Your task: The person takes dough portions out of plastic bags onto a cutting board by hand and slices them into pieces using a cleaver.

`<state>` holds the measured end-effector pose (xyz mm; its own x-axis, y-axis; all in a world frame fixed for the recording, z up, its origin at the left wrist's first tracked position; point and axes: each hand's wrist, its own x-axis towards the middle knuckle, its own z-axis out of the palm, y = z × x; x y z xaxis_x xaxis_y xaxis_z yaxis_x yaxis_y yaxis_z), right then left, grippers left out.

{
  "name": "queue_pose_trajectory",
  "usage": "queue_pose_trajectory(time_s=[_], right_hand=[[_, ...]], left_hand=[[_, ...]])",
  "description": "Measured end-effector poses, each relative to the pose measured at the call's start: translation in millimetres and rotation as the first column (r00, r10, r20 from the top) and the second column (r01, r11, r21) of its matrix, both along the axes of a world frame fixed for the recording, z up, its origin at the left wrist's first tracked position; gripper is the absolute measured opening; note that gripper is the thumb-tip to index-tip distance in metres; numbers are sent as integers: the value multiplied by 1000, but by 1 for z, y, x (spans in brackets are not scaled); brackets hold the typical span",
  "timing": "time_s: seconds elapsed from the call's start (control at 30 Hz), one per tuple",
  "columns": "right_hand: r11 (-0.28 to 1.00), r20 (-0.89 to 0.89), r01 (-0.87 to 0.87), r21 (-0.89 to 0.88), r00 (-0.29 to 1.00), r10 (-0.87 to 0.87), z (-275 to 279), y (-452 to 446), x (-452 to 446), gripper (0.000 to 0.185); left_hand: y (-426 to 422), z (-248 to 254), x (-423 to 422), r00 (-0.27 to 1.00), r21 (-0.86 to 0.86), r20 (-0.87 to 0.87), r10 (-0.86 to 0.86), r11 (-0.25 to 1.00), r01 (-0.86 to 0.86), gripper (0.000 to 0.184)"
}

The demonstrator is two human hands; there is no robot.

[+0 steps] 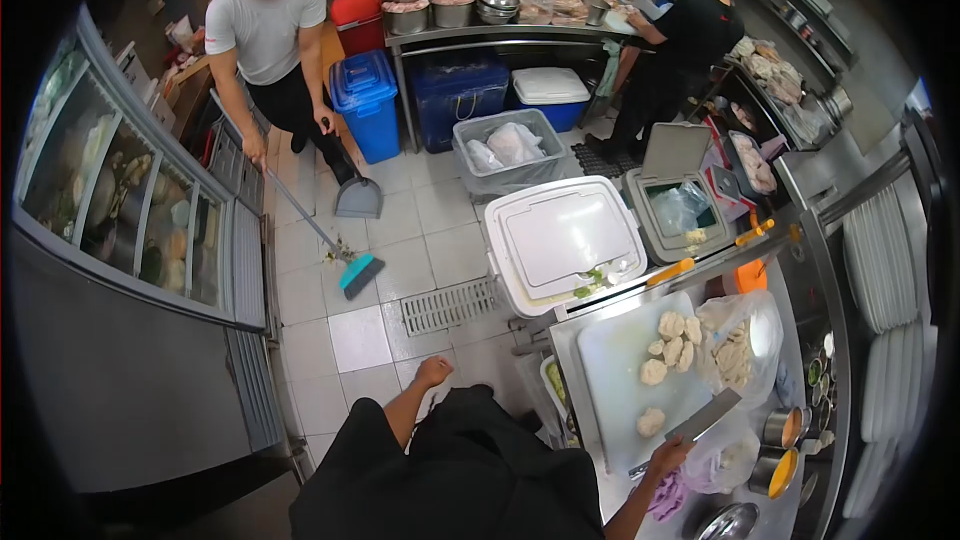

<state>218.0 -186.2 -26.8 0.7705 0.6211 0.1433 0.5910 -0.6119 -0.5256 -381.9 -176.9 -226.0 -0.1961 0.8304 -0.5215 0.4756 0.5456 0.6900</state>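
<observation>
My right hand (669,456) grips a cleaver (705,414) by its handle, with the broad blade angled up to the right over the edge of a white cutting board (610,360). Several pale, dough-like lumps (672,348) lie on the board, one apart from the rest near the blade. Beside the board sits a clear plastic bag (735,345) with more pale pieces inside. My left hand (434,372) hangs over the tiled floor, away from the counter, its fingers curled closed with nothing visible in them.
A white-lidded bin (565,240) stands against the counter's far end. Ahead on the left, a person sweeps with a broom (360,275) and dustpan (359,198). Another person works at the back table. A glass-door fridge (130,180) lines the left; metal pots (773,472) sit at right.
</observation>
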Motion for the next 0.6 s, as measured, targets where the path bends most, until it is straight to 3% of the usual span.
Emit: queue_pose_trajectory(time_s=[0.13,0.2,0.33,0.5,0.6], right_hand=[[1000,21,-13,-15,1000,13,14,7,-4,61],[998,-13,-5,-67,1000,4,22,11,-7,60],[998,21,9,-64,1000,-8,20,6,-11,61],[995,27,18,-102,1000,-16,11,7,-2,61],[998,30,-8,-60,999,10,8,9,4,60]], left_hand=[[-3,43,40,997,107,-73,-39,993,46,25],[-15,71,59,960,235,-186,-210,939,251,28],[-26,91,56,962,229,-124,-244,936,267,31],[-37,96,51,988,289,-133,-82,950,118,28],[-37,93,51,984,305,-166,-70,945,119,28]])
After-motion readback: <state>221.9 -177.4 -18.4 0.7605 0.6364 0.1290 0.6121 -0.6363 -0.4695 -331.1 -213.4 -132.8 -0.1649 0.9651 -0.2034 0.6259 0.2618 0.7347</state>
